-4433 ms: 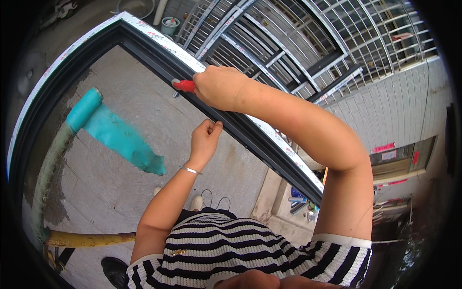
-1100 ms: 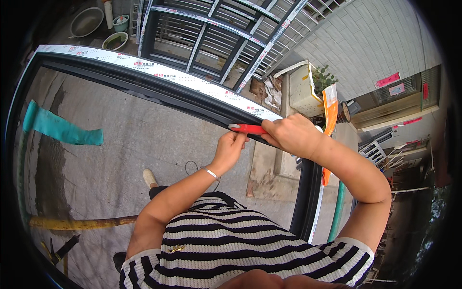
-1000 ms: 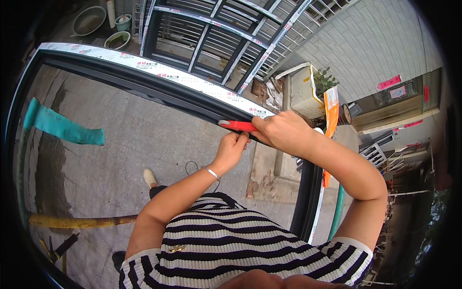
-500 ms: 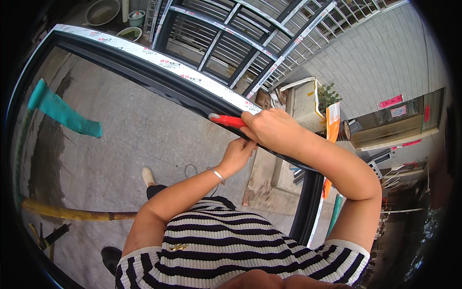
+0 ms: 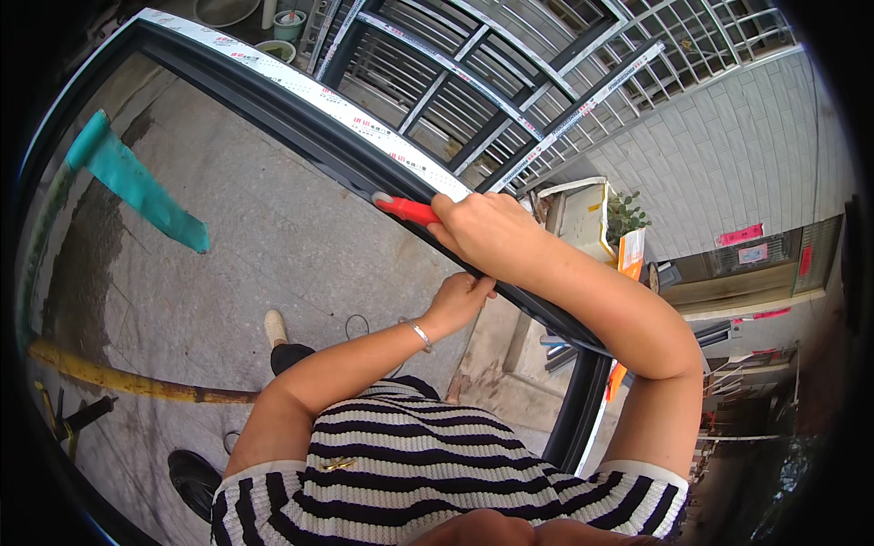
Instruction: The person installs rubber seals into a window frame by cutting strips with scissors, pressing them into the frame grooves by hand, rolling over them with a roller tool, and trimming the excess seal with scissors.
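Note:
A long black frame point(image 5: 273, 116) with white printed film on its outer face runs slantwise in front of me. My right hand point(image 5: 492, 235) is closed round a red-handled tool point(image 5: 411, 212) with a rounded grey end, which lies against the frame's black inner channel. Below it, my left hand point(image 5: 455, 305) is pinched at the frame's lower inner edge, apparently on a black strip point(image 5: 539, 311) that runs along it. Its fingertips are partly hidden. Farther left, part of the dark edging hangs slightly away from the frame.
A teal-wrapped post end point(image 5: 146, 187) and a yellow bar point(image 5: 137, 375) stand at left. Behind the frame lean several film-covered frames point(image 5: 473, 64) against metal bars. A white box point(image 5: 583, 218) and a plant point(image 5: 626, 216) are at right, beside a tiled wall point(image 5: 710, 146).
My right hand and the red tool have slid leftward along the frame. My left hand stays at the lower edge, and the whole view has shifted slightly.

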`<state>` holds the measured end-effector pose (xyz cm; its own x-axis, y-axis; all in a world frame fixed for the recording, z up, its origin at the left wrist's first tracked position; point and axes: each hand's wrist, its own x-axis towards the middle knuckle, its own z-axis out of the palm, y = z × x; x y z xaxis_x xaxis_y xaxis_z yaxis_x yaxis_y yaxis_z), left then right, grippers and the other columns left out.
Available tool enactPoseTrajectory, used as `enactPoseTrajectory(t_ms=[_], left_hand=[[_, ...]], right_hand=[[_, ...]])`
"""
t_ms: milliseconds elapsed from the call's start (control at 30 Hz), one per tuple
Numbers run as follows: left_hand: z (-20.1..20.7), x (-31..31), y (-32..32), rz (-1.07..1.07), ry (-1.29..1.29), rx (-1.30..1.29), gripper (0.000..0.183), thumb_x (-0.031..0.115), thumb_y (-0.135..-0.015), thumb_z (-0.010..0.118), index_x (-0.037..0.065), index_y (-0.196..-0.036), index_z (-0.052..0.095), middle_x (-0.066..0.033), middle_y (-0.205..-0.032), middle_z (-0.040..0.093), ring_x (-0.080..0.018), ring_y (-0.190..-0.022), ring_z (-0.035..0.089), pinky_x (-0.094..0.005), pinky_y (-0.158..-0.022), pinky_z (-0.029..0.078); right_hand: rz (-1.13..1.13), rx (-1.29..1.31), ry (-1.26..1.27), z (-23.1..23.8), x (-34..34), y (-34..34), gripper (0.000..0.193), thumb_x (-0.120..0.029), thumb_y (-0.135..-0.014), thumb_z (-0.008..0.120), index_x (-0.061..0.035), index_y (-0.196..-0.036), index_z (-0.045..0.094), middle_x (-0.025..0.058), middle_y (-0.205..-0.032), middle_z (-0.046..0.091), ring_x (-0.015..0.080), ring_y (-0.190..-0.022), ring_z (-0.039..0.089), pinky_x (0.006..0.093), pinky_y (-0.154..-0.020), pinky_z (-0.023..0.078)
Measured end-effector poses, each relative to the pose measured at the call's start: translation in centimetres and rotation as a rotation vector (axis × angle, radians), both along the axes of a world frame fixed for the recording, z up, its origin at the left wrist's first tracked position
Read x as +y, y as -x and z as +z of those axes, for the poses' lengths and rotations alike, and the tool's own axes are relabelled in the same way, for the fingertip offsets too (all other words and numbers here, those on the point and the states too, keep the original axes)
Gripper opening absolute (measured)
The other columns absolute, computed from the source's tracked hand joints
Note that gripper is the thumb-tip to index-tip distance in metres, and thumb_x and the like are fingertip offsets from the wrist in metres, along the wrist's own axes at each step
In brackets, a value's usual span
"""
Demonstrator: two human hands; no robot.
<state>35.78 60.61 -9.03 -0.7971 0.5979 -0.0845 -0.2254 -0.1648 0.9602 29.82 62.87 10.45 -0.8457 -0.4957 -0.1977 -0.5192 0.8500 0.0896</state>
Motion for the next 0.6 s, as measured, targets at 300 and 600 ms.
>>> enactPoseTrajectory(t_ms=[300,600], left_hand=[[0.3,-1.4,0.5,-0.02,0.032,-0.011,0.046,0.037,-0.098,0.053,-0.005,-0.082,0.063,-0.0059,-0.071,0.064,-0.0093,-0.06,0.054,-0.027,-0.056,0.045],[-0.3,-1.2,0.7,0.046,-0.022,-0.045,0.044,0.036,-0.093,0.055,-0.001,-0.073,0.067,-0.0075,-0.059,0.06,-0.0148,-0.054,0.055,-0.0316,-0.054,0.043]], right_hand=[[0.015,0.001,-0.008,-0.3,-3.7,2.2,0.026,-0.025,-0.092,0.057,0.0001,-0.086,0.057,0.021,-0.061,0.062,0.0399,-0.061,0.064,0.0474,-0.057,0.052],[-0.008,-0.04,-0.107,2.8,-1.7,0.8,0.027,-0.027,-0.092,0.058,-0.0003,-0.087,0.06,0.0174,-0.063,0.064,0.0376,-0.065,0.066,0.0455,-0.062,0.053]])
